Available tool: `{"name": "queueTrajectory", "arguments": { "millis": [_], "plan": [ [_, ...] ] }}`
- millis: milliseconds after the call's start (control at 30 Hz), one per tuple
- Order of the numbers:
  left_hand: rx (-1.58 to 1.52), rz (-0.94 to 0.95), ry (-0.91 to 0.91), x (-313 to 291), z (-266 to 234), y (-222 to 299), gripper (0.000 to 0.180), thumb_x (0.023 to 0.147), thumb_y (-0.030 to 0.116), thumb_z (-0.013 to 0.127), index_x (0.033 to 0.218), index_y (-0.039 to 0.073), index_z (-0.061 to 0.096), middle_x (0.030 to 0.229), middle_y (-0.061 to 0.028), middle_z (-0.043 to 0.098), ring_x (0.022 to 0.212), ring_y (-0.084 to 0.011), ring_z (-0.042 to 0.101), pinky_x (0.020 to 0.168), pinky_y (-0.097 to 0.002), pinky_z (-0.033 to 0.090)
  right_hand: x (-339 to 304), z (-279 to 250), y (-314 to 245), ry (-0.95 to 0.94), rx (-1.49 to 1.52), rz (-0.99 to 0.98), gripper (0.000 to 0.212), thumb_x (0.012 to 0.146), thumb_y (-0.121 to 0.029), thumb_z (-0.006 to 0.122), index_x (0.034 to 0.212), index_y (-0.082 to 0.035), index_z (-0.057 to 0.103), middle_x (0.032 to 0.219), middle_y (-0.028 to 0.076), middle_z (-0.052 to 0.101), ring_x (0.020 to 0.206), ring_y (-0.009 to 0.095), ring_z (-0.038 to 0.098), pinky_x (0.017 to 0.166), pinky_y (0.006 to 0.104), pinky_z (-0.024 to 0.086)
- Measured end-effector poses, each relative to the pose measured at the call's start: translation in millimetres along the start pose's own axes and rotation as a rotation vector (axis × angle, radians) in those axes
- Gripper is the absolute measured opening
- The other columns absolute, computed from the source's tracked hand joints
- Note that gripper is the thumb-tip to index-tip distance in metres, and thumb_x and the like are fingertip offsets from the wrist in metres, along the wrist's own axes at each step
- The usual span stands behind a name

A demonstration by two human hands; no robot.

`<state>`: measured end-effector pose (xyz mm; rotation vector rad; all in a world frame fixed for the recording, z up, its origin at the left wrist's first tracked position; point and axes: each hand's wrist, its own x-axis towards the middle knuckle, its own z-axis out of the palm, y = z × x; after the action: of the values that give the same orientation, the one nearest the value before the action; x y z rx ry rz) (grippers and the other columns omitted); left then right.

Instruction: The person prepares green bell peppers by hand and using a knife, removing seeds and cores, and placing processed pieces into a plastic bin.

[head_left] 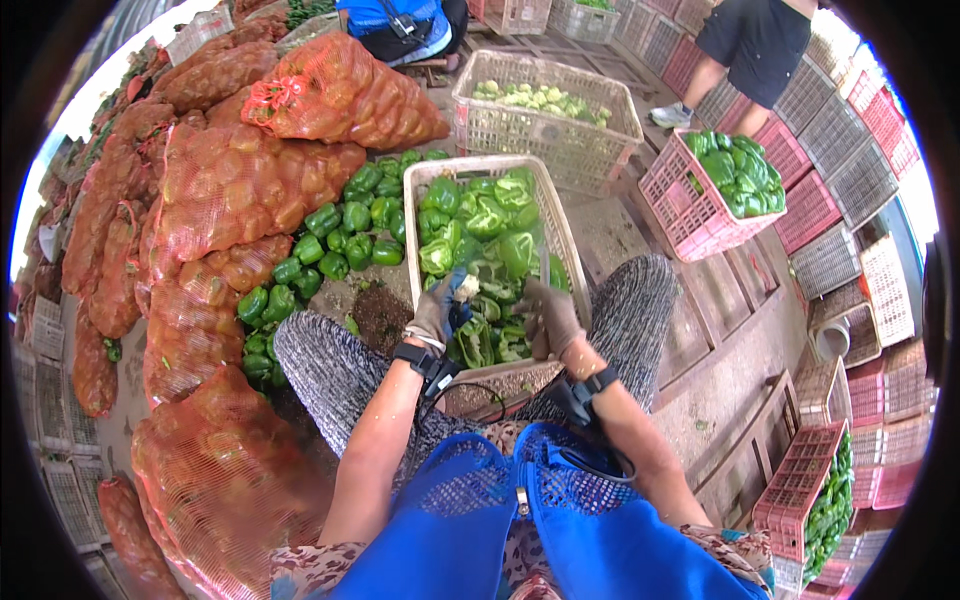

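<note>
The grey-gloved left hand (pixel 436 310) is pinching a pale, knobbly piece (pixel 467 288); the grey-gloved, curled right hand (pixel 551 318) is hiding its grip. The cream rectangular plastic crate (pixel 480 164) is sitting near, probably for reach.

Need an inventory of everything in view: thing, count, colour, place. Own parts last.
Bulging mesh sacks: many, orange-red, piled left
Whole bell peppers: many, green, beside the sacks
Rectangular plastic crate: one, off-white, between the knees
Cut pepper pieces: many, green, inside it
Small core chunk: one, whitish, at left fingers
Slotted plastic crate: one, beige, beyond, holding pale-green chunks
Slotted plastic crates of peppers: two, pink, upper and lower right
Stacked plastic crates: many, pink and grey, right edge
Slatted wooden pallets: several, brown, floor right
Other people: two, partly seen, top
Black wrist devices: two, one per wrist
Blue apron: one, bottom centre
Knit-clad legs: two, grey, flanking crate
Gloved left hand: one, grey-blue, over crate
Gloved right hand: one, grey, over crate
</note>
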<state>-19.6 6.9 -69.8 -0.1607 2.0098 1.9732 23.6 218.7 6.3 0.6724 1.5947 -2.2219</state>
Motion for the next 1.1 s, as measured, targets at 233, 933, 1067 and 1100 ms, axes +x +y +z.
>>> {"name": "queueTrajectory", "arguments": {
  "millis": [233,933,1067,1100],
  "plan": [
    [0.402,0.591,0.222,71.9,31.4,105.7,0.026,0.090,0.020,0.059,0.112,0.007,0.058,0.080,-0.0060,0.064,0.061,-0.0140,0.058,0.055,-0.0285,0.050,11.6,-14.5,16.3,-0.061,0.245,0.124,0.038,0.088,-0.040,0.058,0.105,-0.008,0.047,0.076,0.009,0.061,0.046,0.014,0.046,0.041,0.0305,0.038],
    [1.179,-0.342,0.970,40.4,-256.6,-161.4,0.024,0.093,0.026,0.053,0.110,0.011,0.061,0.086,-0.0070,0.069,0.072,-0.0247,0.064,0.062,-0.0399,0.049,-21.5,36.1,12.2,-0.357,-0.130,0.177,0.038,0.089,-0.022,0.055,0.117,0.003,0.052,0.073,0.007,0.056,0.046,0.012,0.047,0.042,0.0285,0.045],
    [1.614,-0.718,0.498,45.0,-287.8,-133.1,0.026,0.094,0.025,0.047,0.114,0.014,0.059,0.096,-0.0096,0.070,0.088,-0.0295,0.065,0.073,-0.0437,0.049,-16.0,27.5,19.6,-0.437,-0.267,0.503,0.043,0.082,-0.020,0.060,0.116,0.006,0.051,0.072,0.011,0.059,0.044,0.014,0.049,0.040,0.0263,0.043],
    [1.718,-0.805,0.309,43.6,-293.9,-104.3,0.031,0.095,0.022,0.042,0.123,0.016,0.054,0.102,-0.0076,0.070,0.092,-0.0298,0.065,0.077,-0.0469,0.050,-7.7,23.1,28.8,-0.457,-0.278,0.587,0.042,0.082,-0.019,0.060,0.115,0.006,0.052,0.072,0.012,0.060,0.044,0.015,0.050,0.039,0.0261,0.042]
  ]
}}
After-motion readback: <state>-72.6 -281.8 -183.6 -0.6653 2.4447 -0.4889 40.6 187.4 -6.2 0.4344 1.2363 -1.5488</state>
